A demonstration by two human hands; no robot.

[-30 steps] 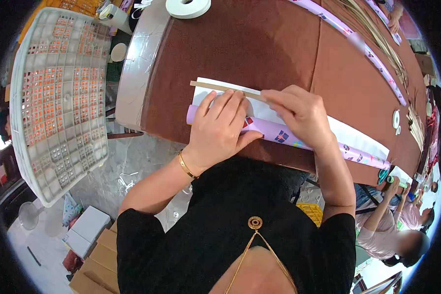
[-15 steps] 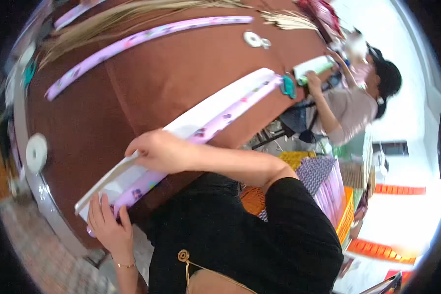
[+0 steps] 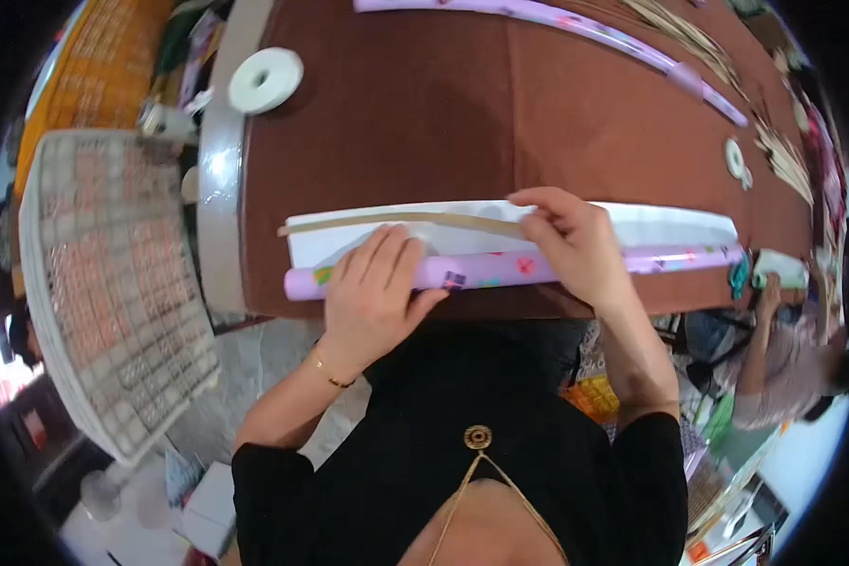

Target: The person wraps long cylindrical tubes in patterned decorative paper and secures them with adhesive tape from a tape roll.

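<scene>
A lilac patterned sheet with a white inner side (image 3: 651, 224) lies partly rolled along the table's front edge, its rolled part forming a long lilac tube (image 3: 486, 271). My left hand (image 3: 373, 288) rests over the tube's left part, fingers stretched out and touching the white side. Across the white side runs a flat tan strip (image 3: 424, 218), its left end sticking out past the sheet. My right hand (image 3: 580, 247) is closed around the strip's right part, thumb and fingers bent; the fingertips' exact contact is partly hidden.
White tape rolls (image 3: 265, 81) (image 3: 735, 158) lie on the brown-covered table (image 3: 387, 123). Another lilac tube (image 3: 594, 35) and bundled tan strips (image 3: 783, 162) are farther back. A teal object (image 3: 739, 274) sits near a co-worker (image 3: 783, 363) at right. Stacked crates (image 3: 118, 292) stand left.
The view has swung round toward the table's left end. My right hand has moved rightward along the sheet, away from my left hand. More of the tan strip now shows along the white side.
</scene>
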